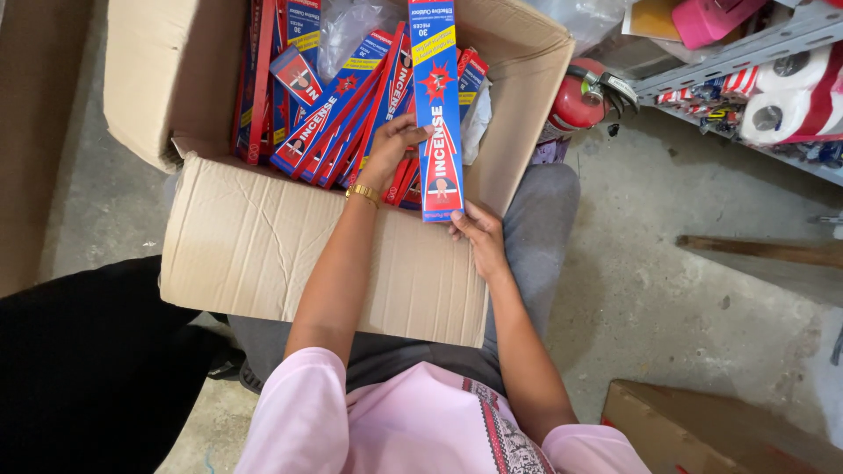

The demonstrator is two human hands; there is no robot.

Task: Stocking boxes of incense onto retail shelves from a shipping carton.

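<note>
A long flat blue and red box [438,105] with a yellow band stands on end over the open cardboard carton [263,254]. My left hand [392,145], with a gold bracelet at the wrist, grips its left edge near the middle. My right hand [479,233] holds its lower end from below. Inside the carton lie several more blue and red boxes [338,110] of the same kind, leaning against each other, with a clear plastic bag [347,26] among them.
The carton rests against my knees on a concrete floor. A red fire extinguisher [581,98] lies to its right. A metal shelf [755,53] with paper rolls stands at the top right. Another cardboard box [702,430] sits at the bottom right, a dark shape at the lower left.
</note>
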